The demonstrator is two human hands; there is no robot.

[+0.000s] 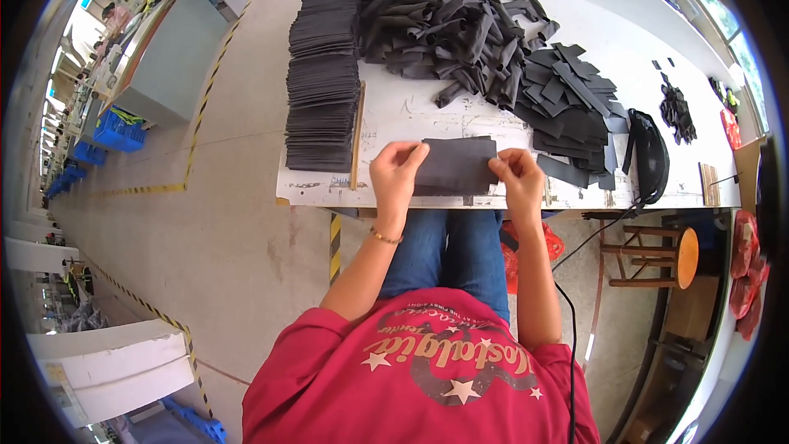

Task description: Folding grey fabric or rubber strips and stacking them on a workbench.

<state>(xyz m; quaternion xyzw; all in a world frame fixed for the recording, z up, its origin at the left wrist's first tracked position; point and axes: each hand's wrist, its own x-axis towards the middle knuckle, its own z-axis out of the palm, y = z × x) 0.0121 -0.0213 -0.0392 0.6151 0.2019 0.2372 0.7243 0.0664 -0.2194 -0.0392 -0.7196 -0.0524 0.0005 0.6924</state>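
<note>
Both hands hold a flat black rectangular fabric piece [454, 166] just above the front edge of the white table. My left hand [398, 174] pinches its left end between thumb and fingers. The right end is pinched by my right hand [518, 176] at the corner. Whether it is one layer or several, I cannot tell. Left of my left hand runs a long, tightly packed row of flat black pieces [322, 74], with a thin wooden strip [358, 136] along its side. Beyond the held piece lies a heap of curled black fabric pieces [448, 29].
Flat black pieces [567, 103] spread loosely at the right, beside a black curved pouch-like thing [648, 156]. A small dark bundle [677, 113] lies farther right. Below stand a wooden stool [657, 256] and a red plastic bag [542, 251]. A black cable [567, 300] hangs near my right arm.
</note>
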